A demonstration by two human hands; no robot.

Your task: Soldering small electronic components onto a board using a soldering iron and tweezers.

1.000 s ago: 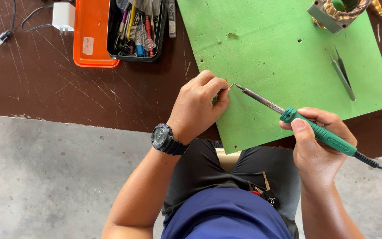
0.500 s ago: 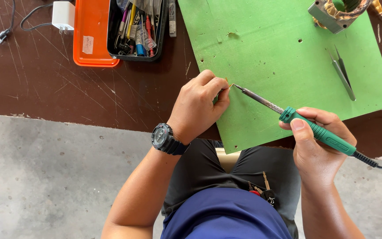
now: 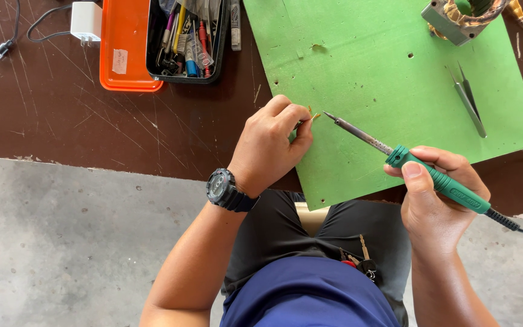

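An orange lid (image 3: 129, 48) lies at about eleven o'clock, bearing a small pale rectangular label (image 3: 119, 61) near its middle. Just right of it sits a black case (image 3: 186, 42) packed with tools. The green iron's handle (image 3: 452, 188), at four o'clock, carries a small printed mark.

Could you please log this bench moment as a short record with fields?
Left hand: pinches a small tan piece at its fingertips
Right hand: grips a green-handled soldering iron
Iron tip: close to the piece; contact unclear
Work surface: green mat on a scratched brown table
On the mat: tweezers, metal stand
Nearby: orange lid, black tool tray, white charger
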